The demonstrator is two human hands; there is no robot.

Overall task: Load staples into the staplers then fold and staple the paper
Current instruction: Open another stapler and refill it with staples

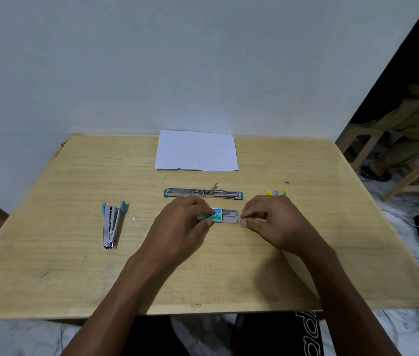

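Both hands [185,222] [271,219] around the staple box [218,217] between them.

The table [49,227] is pale wood with a visible grain and a smooth, matt top. The sheet of paper [197,151] on it is white and matt. The green stapler [203,193] shows bright, glossy metal along its length, with green plastic at both ends. The blue stapler [112,223] is polished metal too, tipped with light blue plastic. The staple box [216,215] looks like printed card, and its inner tray [230,217] is dull grey. The wall [152,60] is matt.
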